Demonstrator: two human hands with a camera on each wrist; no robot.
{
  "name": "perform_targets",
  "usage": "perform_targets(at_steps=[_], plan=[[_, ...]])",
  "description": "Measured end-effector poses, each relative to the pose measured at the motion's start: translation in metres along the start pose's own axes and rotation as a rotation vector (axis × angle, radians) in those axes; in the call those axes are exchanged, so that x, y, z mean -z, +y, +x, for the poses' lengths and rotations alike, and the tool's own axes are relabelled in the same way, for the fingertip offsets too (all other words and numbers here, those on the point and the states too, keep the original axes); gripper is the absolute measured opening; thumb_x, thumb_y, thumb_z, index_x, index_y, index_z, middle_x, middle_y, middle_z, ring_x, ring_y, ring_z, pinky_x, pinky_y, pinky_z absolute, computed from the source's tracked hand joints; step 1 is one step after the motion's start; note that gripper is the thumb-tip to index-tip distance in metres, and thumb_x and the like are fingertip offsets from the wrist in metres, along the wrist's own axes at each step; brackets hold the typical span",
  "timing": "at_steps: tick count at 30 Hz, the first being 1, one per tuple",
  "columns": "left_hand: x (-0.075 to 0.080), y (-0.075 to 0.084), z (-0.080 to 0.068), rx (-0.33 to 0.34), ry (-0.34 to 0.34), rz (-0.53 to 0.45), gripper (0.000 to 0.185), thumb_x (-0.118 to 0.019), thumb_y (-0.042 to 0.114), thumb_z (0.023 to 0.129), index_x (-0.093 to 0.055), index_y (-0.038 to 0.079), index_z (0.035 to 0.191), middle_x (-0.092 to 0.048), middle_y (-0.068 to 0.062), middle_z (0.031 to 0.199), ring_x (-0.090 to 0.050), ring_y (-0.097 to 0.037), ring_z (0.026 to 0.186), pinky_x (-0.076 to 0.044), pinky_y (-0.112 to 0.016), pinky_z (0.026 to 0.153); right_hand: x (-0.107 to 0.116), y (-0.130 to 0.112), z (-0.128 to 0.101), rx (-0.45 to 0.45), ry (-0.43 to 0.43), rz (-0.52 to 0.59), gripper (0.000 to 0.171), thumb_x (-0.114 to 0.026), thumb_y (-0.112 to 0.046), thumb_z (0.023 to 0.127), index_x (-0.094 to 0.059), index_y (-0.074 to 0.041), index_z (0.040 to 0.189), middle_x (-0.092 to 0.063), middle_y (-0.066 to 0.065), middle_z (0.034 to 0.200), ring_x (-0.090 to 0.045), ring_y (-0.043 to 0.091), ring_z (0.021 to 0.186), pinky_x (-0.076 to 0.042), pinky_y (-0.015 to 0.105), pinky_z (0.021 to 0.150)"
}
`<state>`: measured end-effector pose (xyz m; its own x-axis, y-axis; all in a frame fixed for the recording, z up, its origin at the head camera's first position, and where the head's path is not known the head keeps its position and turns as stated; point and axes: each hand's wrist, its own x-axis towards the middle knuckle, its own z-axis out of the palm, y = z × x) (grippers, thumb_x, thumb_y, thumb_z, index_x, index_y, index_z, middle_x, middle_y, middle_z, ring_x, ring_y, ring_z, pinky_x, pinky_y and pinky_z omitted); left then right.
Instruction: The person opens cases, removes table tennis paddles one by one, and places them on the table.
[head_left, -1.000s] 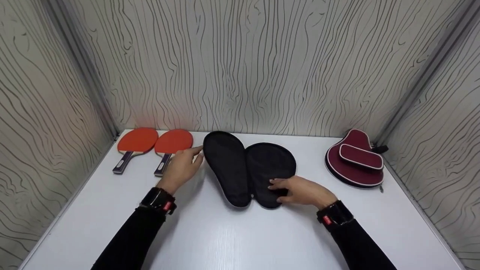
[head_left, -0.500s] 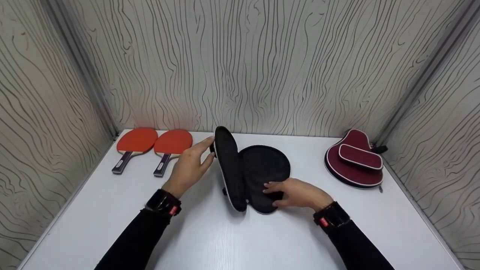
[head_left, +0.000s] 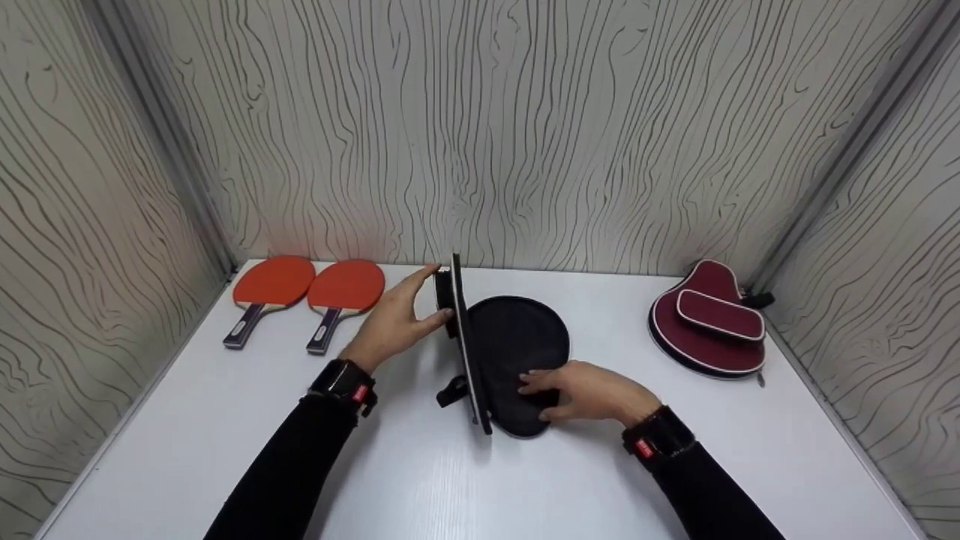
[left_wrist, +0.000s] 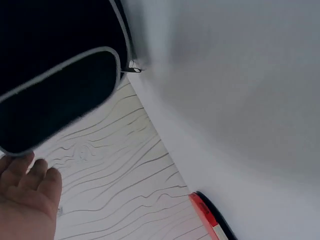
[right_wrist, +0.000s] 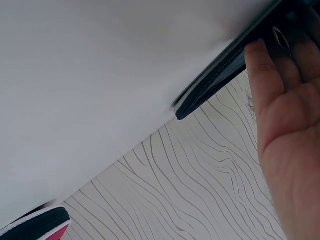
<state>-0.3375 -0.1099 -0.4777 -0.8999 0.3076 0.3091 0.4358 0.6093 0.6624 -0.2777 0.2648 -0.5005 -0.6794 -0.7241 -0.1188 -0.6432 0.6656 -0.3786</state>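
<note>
A black padded paddle-shaped case (head_left: 517, 352) lies unfolded on the white table in the head view. Its left half (head_left: 466, 345) stands on edge, seen almost edge-on, with a pocket (left_wrist: 60, 100) on the outer face. My left hand (head_left: 394, 322) touches that outer side with thumb and fingers spread; in the left wrist view its fingertips are right at the pocket's edge. On the flat half, my right hand (head_left: 589, 394) rests its fingertips on the inside, near the narrow end. The right wrist view shows its fingers over the zippered rim (right_wrist: 210, 75).
Two orange-red table tennis paddles, an outer one (head_left: 274, 281) and an inner one (head_left: 346, 286), lie at the left. A maroon paddle case (head_left: 705, 322) with white piping sits at the right. Wood-grain panels (head_left: 480, 135) enclose the table's back and sides.
The case's left half has swung up from lying tilted open to standing upright, with my left hand moving right behind it. The flat half and my right hand have shifted slightly left.
</note>
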Motion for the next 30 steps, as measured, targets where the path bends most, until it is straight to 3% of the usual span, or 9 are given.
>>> perform_targets(at_steps=[5,10,17,24,30], plan=[[-0.007,-0.009,0.01,-0.038,-0.053,-0.086,0.094,-0.09,0.019,0.105,-0.038,0.013,0.183,-0.051,-0.017,0.185,-0.048,-0.04,0.174,-0.043,-0.058,0.143,-0.001,-0.001,0.0,-0.004,0.002,-0.003,0.048,-0.09,-0.023,0.104,-0.081,-0.02,0.151,-0.071,0.007,0.168,-0.071,0.036,0.154,-0.059,0.054,0.128],[-0.013,-0.013,0.012,-0.044,-0.096,-0.116,0.097,-0.085,0.005,0.105,-0.029,0.009,0.185,-0.043,-0.019,0.188,-0.048,-0.041,0.173,-0.047,-0.055,0.141,-0.001,-0.003,0.0,0.007,0.002,-0.003,0.048,-0.089,-0.023,0.105,-0.081,-0.019,0.152,-0.071,0.008,0.167,-0.071,0.036,0.154,-0.059,0.055,0.128],[-0.007,-0.005,0.006,-0.077,-0.079,0.025,0.1,-0.085,0.005,0.106,-0.027,0.013,0.188,-0.051,-0.02,0.18,-0.061,-0.041,0.16,-0.056,-0.059,0.13,0.003,-0.002,0.0,0.01,-0.005,-0.01,0.044,-0.087,-0.023,0.107,-0.082,-0.016,0.151,-0.071,0.01,0.168,-0.07,0.034,0.156,-0.06,0.054,0.128],[0.005,-0.002,0.003,-0.06,-0.108,0.054,0.103,-0.084,0.004,0.105,-0.026,0.016,0.189,-0.053,-0.019,0.18,-0.064,-0.044,0.158,-0.058,-0.058,0.13,0.005,0.006,0.0,0.021,0.027,-0.047,0.035,-0.083,-0.024,0.111,-0.085,-0.015,0.145,-0.076,0.009,0.162,-0.076,0.031,0.149,-0.064,0.053,0.122],[0.016,0.01,-0.001,-0.066,-0.122,0.162,0.102,-0.085,0.01,0.103,-0.03,0.025,0.188,-0.058,-0.019,0.176,-0.068,-0.04,0.151,-0.061,-0.06,0.124,0.01,0.014,-0.005,0.033,0.06,-0.064,0.035,-0.078,-0.02,0.113,-0.084,-0.012,0.146,-0.079,0.011,0.158,-0.077,0.034,0.146,-0.064,0.056,0.122]])
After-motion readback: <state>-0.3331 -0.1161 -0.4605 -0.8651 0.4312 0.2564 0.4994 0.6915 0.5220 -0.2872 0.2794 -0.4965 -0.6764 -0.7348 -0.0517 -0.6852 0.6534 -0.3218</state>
